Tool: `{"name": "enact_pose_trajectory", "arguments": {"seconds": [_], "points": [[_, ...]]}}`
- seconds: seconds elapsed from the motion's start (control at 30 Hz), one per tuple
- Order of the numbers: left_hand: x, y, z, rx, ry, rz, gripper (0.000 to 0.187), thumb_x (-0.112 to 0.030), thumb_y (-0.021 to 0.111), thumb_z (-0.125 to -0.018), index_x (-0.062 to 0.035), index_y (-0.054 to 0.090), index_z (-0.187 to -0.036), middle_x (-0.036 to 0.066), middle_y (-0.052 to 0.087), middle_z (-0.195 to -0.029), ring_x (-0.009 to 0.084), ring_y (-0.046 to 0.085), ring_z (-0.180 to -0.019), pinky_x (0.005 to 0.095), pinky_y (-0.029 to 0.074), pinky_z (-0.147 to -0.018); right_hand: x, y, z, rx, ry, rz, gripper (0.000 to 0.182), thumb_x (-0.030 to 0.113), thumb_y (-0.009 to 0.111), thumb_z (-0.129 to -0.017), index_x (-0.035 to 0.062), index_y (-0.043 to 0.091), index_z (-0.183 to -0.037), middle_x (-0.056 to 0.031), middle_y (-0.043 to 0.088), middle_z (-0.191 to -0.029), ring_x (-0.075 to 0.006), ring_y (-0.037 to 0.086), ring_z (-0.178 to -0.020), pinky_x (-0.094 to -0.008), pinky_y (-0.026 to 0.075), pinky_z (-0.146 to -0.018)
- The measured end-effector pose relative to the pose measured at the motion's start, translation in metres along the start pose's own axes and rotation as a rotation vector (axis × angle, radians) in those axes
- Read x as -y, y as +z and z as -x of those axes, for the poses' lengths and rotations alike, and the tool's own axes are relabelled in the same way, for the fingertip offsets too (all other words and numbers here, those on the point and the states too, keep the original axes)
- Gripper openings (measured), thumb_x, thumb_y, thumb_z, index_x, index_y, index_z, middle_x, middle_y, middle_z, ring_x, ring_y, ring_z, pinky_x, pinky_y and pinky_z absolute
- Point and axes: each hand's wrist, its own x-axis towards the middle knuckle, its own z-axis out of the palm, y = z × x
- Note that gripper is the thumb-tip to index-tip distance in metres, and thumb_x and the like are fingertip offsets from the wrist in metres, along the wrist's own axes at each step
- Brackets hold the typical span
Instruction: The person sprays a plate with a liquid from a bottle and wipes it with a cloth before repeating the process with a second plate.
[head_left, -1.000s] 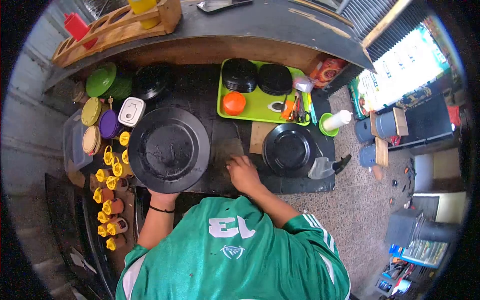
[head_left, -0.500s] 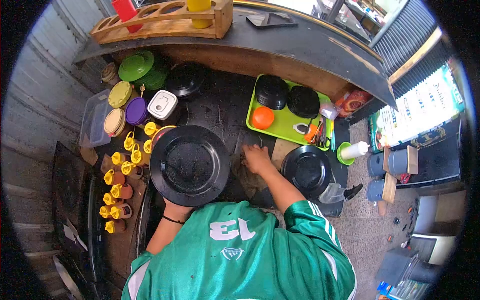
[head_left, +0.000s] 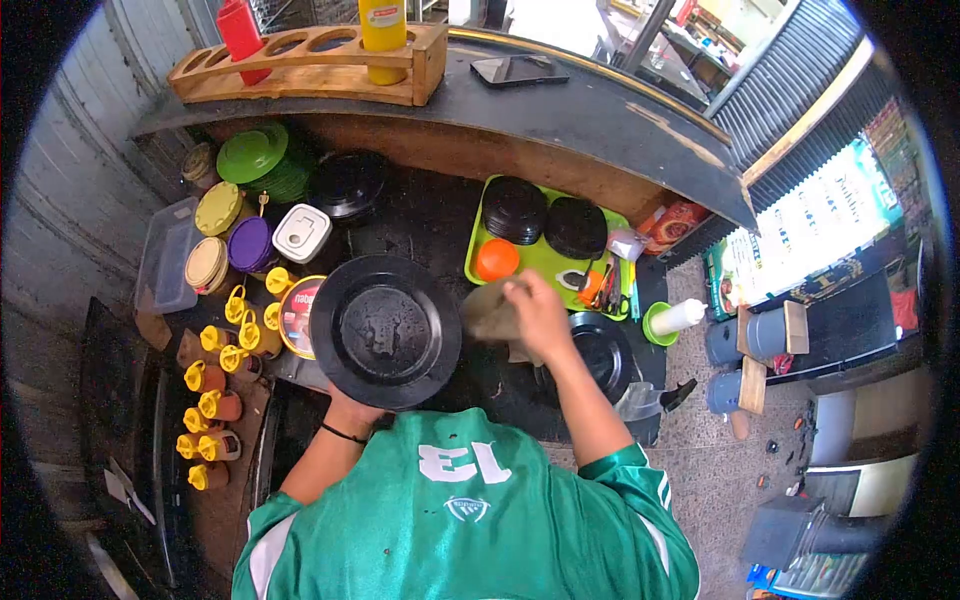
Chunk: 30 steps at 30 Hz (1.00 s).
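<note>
My left hand (head_left: 349,409) grips the near rim of a large black plate (head_left: 385,330) and holds it flat above the dark counter (head_left: 425,225). My right hand (head_left: 535,310) holds a brown sheet of paper (head_left: 492,312) lifted off the counter, just right of the plate's rim. A second black plate (head_left: 603,352) lies on the counter to the right, partly behind my right forearm.
A green tray (head_left: 545,262) carries stacked black bowls (head_left: 514,209), an orange lid and utensils. Lidded jars (head_left: 247,244) and several yellow-capped bottles (head_left: 212,375) crowd the left. A wooden rack (head_left: 310,80) with sauce bottles and a phone (head_left: 518,70) sit on the raised ledge.
My right hand has picked the brown paper up from the counter and raised it beside the plate. The plate stays in my left hand; the view has shifted slightly.
</note>
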Motion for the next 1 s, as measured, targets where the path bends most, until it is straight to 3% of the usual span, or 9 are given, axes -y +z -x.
{"name": "enact_pose_trajectory", "arguments": {"seconds": [0.07,0.2,0.33,0.4,0.63,0.7,0.87,0.93,1.0], "points": [[-0.014,0.027,-0.015,0.031,-0.070,0.290,0.081,-0.070,0.038,-0.101,-0.0111,0.040,-0.156,0.016,0.047,-0.156,0.0357,0.049,-0.140,0.0549,0.039,-0.118,0.008,-0.024,-0.008,-0.100,-0.123,-0.101,0.023,0.025,0.059,-0.102,0.0024,0.060,-0.105,-0.0086,0.066,-0.089,-0.0158,0.062,-0.089,-0.0343,0.049,-0.083],[-0.013,0.031,-0.028,0.056,-0.161,0.573,0.106,-0.090,0.045,-0.083,-0.0139,0.040,-0.157,0.015,0.048,-0.156,0.0370,0.049,-0.140,0.0597,0.039,-0.117,0.074,-0.053,0.002,-0.245,-0.331,-0.496,0.022,0.022,0.058,-0.105,0.0007,0.058,-0.109,-0.0017,0.059,-0.102,-0.0108,0.053,-0.094,-0.0280,0.046,-0.087],[-0.020,0.048,-0.028,0.014,-0.252,0.566,0.106,-0.089,0.051,-0.081,-0.0142,0.044,-0.155,0.015,0.050,-0.154,0.0374,0.051,-0.139,0.0606,0.040,-0.116,0.111,-0.059,0.048,-0.367,-0.608,-0.058,0.056,0.041,0.064,-0.102,-0.0035,0.056,-0.135,-0.0143,0.064,-0.122,-0.0247,0.059,-0.118,-0.0374,0.043,-0.106],[-0.020,0.059,-0.031,0.000,-0.284,0.502,0.103,-0.086,0.055,-0.082,-0.0132,0.046,-0.154,0.016,0.051,-0.153,0.0377,0.053,-0.137,0.0612,0.039,-0.117,0.110,-0.064,0.047,0.073,-0.998,-0.034,0.078,0.056,0.063,-0.097,-0.0056,0.052,-0.144,-0.0214,0.063,-0.131,-0.0362,0.056,-0.128,-0.0453,0.038,-0.114],[-0.008,0.075,-0.033,0.100,-0.388,0.559,0.082,-0.064,0.053,-0.090,-0.0048,0.054,-0.146,0.018,0.061,-0.143,0.0352,0.059,-0.130,0.0515,0.044,-0.115,0.113,-0.026,0.045,0.601,-0.637,0.794,0.053,0.044,0.072,-0.086,0.0133,0.066,-0.129,-0.0114,0.065,-0.127,-0.0380,0.058,-0.120,-0.0520,0.045,-0.103],[-0.007,0.075,-0.033,0.122,-0.463,0.622,0.075,-0.056,0.048,-0.091,-0.0028,0.057,-0.143,0.020,0.062,-0.142,0.0368,0.060,-0.129,0.0506,0.044,-0.115,0.072,-0.012,0.049,0.095,-0.933,0.520,0.033,0.023,0.075,-0.073,0.0159,0.071,-0.105,-0.0037,0.073,-0.099,-0.0351,0.064,-0.099,-0.0479,0.049,-0.082],[0.002,0.080,-0.036,0.118,-0.503,0.592,0.072,-0.052,0.046,-0.092,-0.0024,0.057,-0.142,0.020,0.061,-0.142,0.0370,0.060,-0.129,0.0526,0.044,-0.114,0.117,-0.055,0.061,0.040,-1.141,0.400,0.030,0.014,0.075,-0.069,0.0093,0.070,-0.098,-0.0059,0.071,-0.094,-0.0306,0.068,-0.090,-0.0438,0.053,-0.081],[0.005,0.080,-0.038,0.085,-0.517,0.578,0.071,-0.051,0.046,-0.092,-0.0022,0.057,-0.142,0.021,0.061,-0.142,0.0372,0.060,-0.130,0.0535,0.043,-0.114,0.108,-0.067,0.092,-0.233,-0.534,0.018,0.020,0.018,0.076,-0.076,0.0108,0.071,-0.094,-0.0070,0.065,-0.092,-0.0286,0.064,-0.090,-0.0429,0.052,-0.082],[0.013,0.073,-0.040,0.053,-0.532,0.610,0.071,-0.050,0.045,-0.092,-0.0018,0.055,-0.143,0.021,0.062,-0.141,0.0384,0.060,-0.129,0.0550,0.043,-0.114,0.118,-0.071,0.092,-0.270,-0.584,0.040,0.020,0.019,0.075,-0.078,0.0102,0.072,-0.096,-0.0087,0.065,-0.093,-0.0303,0.065,-0.091,-0.0432,0.052,-0.083]]}}
